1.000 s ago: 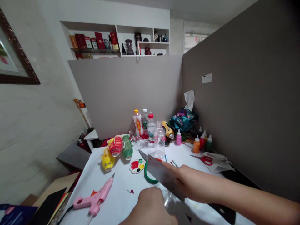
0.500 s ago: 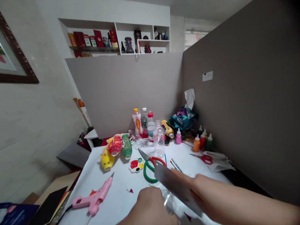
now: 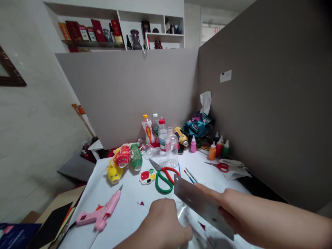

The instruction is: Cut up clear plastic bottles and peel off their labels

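My right hand [image 3: 220, 200] is closed on a wide metal blade [image 3: 202, 206], its index finger stretched along the upper edge. The blade slants from upper left to lower right. To its left, my left hand [image 3: 166, 221] is closed over a clear plastic piece [image 3: 183, 211], probably part of a bottle, partly hidden under hand and blade. Just beyond the hands lie large scissors [image 3: 164, 181] with green and orange handles. Small dark red scraps [image 3: 201, 226] lie near the blade and left of my left hand.
A pink glue gun [image 3: 103, 212] lies at left. Behind it are painted bottle figures [image 3: 123, 157] and a paint palette [image 3: 147, 176]. Clear bottles [image 3: 172, 152] stand at the back. Paint bottles [image 3: 212, 152], red scissors [image 3: 222, 167] and brushes [image 3: 190, 175] are at right.
The view has shifted, so the table items sit slightly higher and further left. Both hands remain in nearly the same pose, and the blade still slants between them, a little lower at its right end.
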Motion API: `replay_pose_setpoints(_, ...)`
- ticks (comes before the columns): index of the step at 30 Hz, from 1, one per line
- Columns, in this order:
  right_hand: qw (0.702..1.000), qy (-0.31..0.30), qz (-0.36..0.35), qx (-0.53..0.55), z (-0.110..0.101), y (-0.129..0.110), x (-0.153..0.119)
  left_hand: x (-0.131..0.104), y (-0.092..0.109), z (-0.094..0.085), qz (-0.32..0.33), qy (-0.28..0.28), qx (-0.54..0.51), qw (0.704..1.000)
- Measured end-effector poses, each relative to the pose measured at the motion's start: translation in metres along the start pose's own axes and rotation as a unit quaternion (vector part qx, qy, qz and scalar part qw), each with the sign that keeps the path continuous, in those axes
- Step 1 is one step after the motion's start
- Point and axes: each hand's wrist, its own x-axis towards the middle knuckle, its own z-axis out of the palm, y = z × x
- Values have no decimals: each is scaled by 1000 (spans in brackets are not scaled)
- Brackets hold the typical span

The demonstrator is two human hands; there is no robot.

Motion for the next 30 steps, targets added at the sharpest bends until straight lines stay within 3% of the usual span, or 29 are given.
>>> replay_pose_setpoints(5, 995, 18, -75, -56, -6, -12, 34, 1, 4, -4, 11, -2, 24, 1000)
replay_pose_setpoints(9, 994, 33, -63, -83, 0, -26, 63, 4, 0, -3, 14, 4, 26, 1000)
replay_pose_setpoints(11, 996, 26, -59, -66, 3, -24, 58, 5, -1, -2, 22, 5, 36, 999)
replay_pose_setpoints(18, 998, -5, -3, -62, -4, 3, 0, 8, 1, -2, 38, -3, 39, 999)
replay_pose_setpoints(20, 998, -4, -25, -61, -8, 3, 6, 7, 2, -3, 37, -5, 39, 999)
replay_pose_setpoints(26, 994, 15, -68, -80, -10, -18, 65, 6, 6, -6, 45, -12, 67, 997)
replay_pose_setpoints(30, 996, 22, -61, -65, -2, -21, 52, 6, 4, -6, 40, -12, 63, 997)
